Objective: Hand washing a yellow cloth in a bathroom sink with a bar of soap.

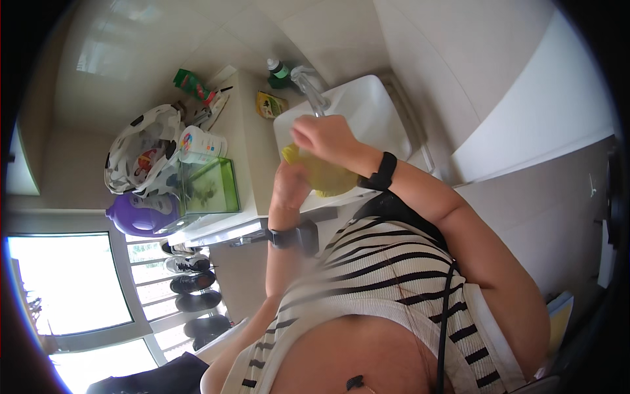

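Note:
Over the near edge of a white washbasin (pixel 366 106), both hands are at a thin yellow cloth or bag (pixel 337 177); which of the two it is cannot be told. My left hand (pixel 291 184) grips its bunched edge, just left of the basin. My right hand (pixel 327 138) is above the yellow thing with curled fingers, blurred, so its hold on the material is unclear. Directly beyond the right hand stands a chrome tap (pixel 311 91). Each wrist wears a black band.
Left of the basin, a counter holds a glass tank (pixel 209 189) with a green side, a purple jug (pixel 142 214), a white tub (pixel 202 143) and a white-and-black bag (pixel 142 152). A yellow pouch (pixel 270 104) and dark bottle (pixel 278 71) are near the tap. Shoes (pixel 192 281) stand on a rack below.

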